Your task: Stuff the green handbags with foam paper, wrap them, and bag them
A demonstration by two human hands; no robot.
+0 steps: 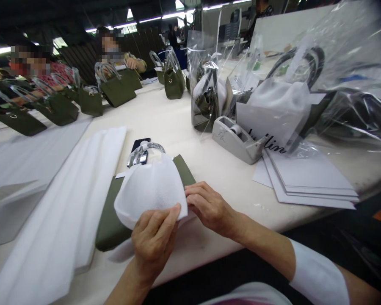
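A dark green handbag (110, 224) lies in front of me on the table, its middle wrapped in a white foam sheet (150, 188). Clear film covers the bag's handles (152, 146). With thumb and fingers, my left hand (154, 237) pinches the lower right corner of the foam. My right hand (209, 207) has its fingers curled in against the sheet's right edge, beside the bag's side; what lies between those fingertips is hidden. Behind the handles, a dark phone-like object (140, 143) rests on the table.
Long white foam strips (66, 203) lie at left. A grey tape dispenser (238, 140) stands at right, by a stack of white boards (311, 178) and bags in clear plastic (206, 91). Several green handbags (117, 89) line the far side, where two people sit.
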